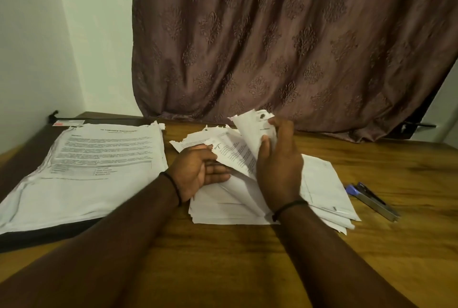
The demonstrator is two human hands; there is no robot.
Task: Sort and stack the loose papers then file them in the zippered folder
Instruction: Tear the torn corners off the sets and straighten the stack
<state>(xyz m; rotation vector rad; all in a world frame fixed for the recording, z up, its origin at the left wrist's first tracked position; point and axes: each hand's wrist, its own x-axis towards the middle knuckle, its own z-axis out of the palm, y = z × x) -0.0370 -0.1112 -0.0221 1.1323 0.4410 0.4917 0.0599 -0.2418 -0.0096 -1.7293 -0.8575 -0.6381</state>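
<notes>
A neat stack of printed papers (99, 168) lies on the dark zippered folder (37, 234) at the left of the wooden table. In the middle lies a loose heap of white papers (319, 183). My right hand (280, 166) grips a curled sheet (250, 131) lifted from that heap, its torn top edge pointing up. My left hand (198, 171) lies palm up with straight fingers under a printed sheet (233, 154) of the heap.
A blue and grey stapler (371, 199) lies on the table right of the heap. A brown patterned curtain (285, 42) hangs behind the table, with a white wall at the left. Bare wood (223, 258) shows at the near edge between my arms.
</notes>
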